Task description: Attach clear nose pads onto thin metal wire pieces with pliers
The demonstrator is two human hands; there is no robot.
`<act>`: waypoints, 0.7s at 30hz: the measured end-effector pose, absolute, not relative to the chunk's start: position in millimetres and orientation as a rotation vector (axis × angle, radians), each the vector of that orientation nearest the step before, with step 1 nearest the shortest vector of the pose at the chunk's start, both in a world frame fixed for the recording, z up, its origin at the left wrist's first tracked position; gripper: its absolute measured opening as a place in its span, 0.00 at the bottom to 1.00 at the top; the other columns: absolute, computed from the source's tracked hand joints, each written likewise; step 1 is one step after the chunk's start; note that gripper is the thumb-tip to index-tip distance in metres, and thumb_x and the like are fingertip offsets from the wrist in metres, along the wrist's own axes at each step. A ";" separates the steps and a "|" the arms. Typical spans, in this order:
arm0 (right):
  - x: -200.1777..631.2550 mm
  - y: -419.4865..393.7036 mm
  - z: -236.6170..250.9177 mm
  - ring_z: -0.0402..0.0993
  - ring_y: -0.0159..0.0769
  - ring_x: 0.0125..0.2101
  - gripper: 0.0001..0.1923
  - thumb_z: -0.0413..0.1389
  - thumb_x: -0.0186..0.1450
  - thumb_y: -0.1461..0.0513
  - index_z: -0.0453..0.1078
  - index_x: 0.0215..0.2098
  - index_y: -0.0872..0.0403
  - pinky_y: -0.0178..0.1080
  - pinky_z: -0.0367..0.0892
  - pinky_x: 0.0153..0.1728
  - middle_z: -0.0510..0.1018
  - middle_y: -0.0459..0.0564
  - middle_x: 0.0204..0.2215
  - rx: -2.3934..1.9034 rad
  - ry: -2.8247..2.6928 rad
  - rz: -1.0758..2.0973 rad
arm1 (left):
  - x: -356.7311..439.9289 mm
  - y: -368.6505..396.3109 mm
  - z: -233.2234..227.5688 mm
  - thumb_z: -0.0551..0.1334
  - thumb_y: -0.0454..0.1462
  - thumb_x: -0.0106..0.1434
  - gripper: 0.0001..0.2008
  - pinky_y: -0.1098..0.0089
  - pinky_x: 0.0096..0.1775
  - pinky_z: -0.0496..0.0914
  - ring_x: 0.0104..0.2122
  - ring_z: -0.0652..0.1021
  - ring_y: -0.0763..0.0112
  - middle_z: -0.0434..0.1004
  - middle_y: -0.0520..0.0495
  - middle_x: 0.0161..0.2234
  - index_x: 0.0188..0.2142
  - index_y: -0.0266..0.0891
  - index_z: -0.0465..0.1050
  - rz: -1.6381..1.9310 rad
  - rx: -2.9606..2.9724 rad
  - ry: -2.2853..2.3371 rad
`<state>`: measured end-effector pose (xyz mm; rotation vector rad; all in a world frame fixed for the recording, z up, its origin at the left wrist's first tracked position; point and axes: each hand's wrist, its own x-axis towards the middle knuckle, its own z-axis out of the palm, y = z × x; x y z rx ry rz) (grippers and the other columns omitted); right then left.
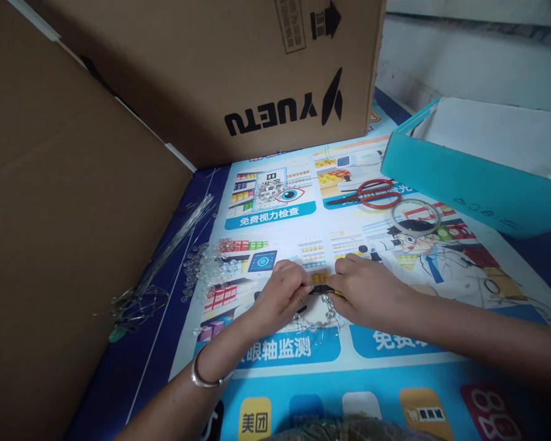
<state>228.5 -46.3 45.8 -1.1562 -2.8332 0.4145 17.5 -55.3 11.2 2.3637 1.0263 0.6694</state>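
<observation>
My left hand and my right hand meet over the printed poster surface. Together they pinch a small dark tool, apparently pliers, with a yellow part near the right fingers. A thin wire strung with clear beads hangs in a loop just below both hands. A silver bangle circles my left wrist. Which hand carries the tool's weight I cannot tell.
A pile of clear beads lies left of my hands, with a bundle of thin wires beyond. Red-handled scissors and a clear tape ring lie farther back. Cardboard boxes stand behind and left; a teal box stands at right.
</observation>
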 end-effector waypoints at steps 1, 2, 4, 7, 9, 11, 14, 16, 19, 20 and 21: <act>227.8 -46.2 45.7 0.63 0.41 0.35 0.16 0.45 0.64 0.57 0.72 0.33 0.55 0.40 0.57 0.34 0.70 0.55 0.30 -1.152 -2.836 0.406 | 16.9 -55.2 10.9 0.50 0.33 0.65 0.05 0.64 0.42 0.60 0.33 0.67 0.70 0.66 0.49 0.30 0.32 0.39 0.59 0.675 2.355 1.032; 227.3 -46.2 45.7 0.63 0.41 0.35 0.16 0.45 0.65 0.57 0.72 0.33 0.56 0.41 0.57 0.34 0.71 0.55 0.31 -1.155 -2.835 0.398 | 15.9 -55.1 10.6 0.50 0.33 0.65 0.04 0.64 0.42 0.60 0.33 0.67 0.70 0.66 0.50 0.30 0.32 0.39 0.59 0.679 2.344 1.040; 226.7 -46.4 45.8 0.64 0.41 0.36 0.16 0.45 0.65 0.57 0.72 0.34 0.55 0.41 0.58 0.35 0.71 0.55 0.31 -1.168 -2.829 0.399 | 13.0 -55.5 10.3 0.51 0.33 0.65 0.03 0.64 0.42 0.60 0.34 0.67 0.70 0.67 0.49 0.31 0.33 0.39 0.60 0.677 2.322 1.070; 227.7 -46.7 45.9 0.64 0.41 0.36 0.14 0.46 0.64 0.58 0.72 0.34 0.55 0.40 0.58 0.35 0.71 0.54 0.31 -1.178 -2.826 0.407 | 8.2 -57.9 12.5 0.54 0.34 0.64 0.01 0.63 0.43 0.61 0.36 0.68 0.69 0.69 0.48 0.34 0.36 0.40 0.61 0.654 2.275 1.134; 229.3 -46.9 45.5 0.64 0.41 0.36 0.13 0.47 0.64 0.58 0.72 0.34 0.55 0.40 0.58 0.34 0.71 0.53 0.31 -1.174 -2.826 0.405 | 5.6 -60.9 15.8 0.54 0.34 0.63 0.03 0.63 0.44 0.62 0.39 0.68 0.67 0.69 0.47 0.36 0.38 0.40 0.62 0.637 2.238 1.180; 231.3 -47.4 44.8 0.64 0.41 0.37 0.12 0.48 0.64 0.58 0.72 0.34 0.54 0.40 0.58 0.34 0.71 0.53 0.31 -1.181 -2.818 0.399 | 3.6 -65.4 19.5 0.55 0.32 0.62 0.05 0.62 0.46 0.62 0.42 0.68 0.67 0.69 0.46 0.39 0.38 0.40 0.62 0.666 2.214 1.213; 234.1 -48.2 43.8 0.64 0.41 0.37 0.11 0.48 0.64 0.59 0.72 0.35 0.54 0.40 0.58 0.34 0.71 0.52 0.31 -1.192 -2.810 0.398 | 2.0 -75.6 23.1 0.54 0.31 0.62 0.04 0.61 0.48 0.62 0.46 0.68 0.66 0.67 0.45 0.43 0.35 0.40 0.63 0.716 2.202 1.280; 235.2 -48.6 43.4 0.64 0.41 0.37 0.11 0.48 0.64 0.60 0.72 0.35 0.54 0.40 0.58 0.35 0.70 0.52 0.31 -1.190 -2.812 0.402 | 2.3 -83.8 23.3 0.55 0.31 0.61 0.04 0.61 0.48 0.63 0.49 0.66 0.64 0.65 0.43 0.45 0.35 0.40 0.66 0.686 2.197 1.355; 235.8 -49.4 42.9 0.63 0.41 0.37 0.11 0.48 0.64 0.59 0.71 0.34 0.54 0.40 0.58 0.35 0.70 0.52 0.31 -1.177 -2.816 0.409 | 4.9 -93.4 20.7 0.56 0.32 0.60 0.07 0.59 0.47 0.63 0.49 0.66 0.62 0.66 0.43 0.46 0.38 0.42 0.69 0.722 2.239 1.456; 235.9 -49.7 42.6 0.63 0.41 0.37 0.11 0.48 0.64 0.59 0.71 0.34 0.54 0.40 0.58 0.35 0.70 0.52 0.31 -1.171 -2.818 0.411 | 6.1 -95.1 19.4 0.57 0.32 0.60 0.08 0.59 0.46 0.64 0.48 0.67 0.61 0.66 0.43 0.45 0.39 0.43 0.70 0.741 2.262 1.485; 236.1 -50.1 42.2 0.63 0.41 0.37 0.11 0.48 0.64 0.59 0.71 0.35 0.54 0.41 0.58 0.36 0.70 0.52 0.31 -1.167 -2.820 0.409 | 7.3 -95.9 18.1 0.58 0.33 0.60 0.09 0.59 0.46 0.64 0.48 0.67 0.61 0.67 0.44 0.45 0.40 0.43 0.71 0.755 2.288 1.507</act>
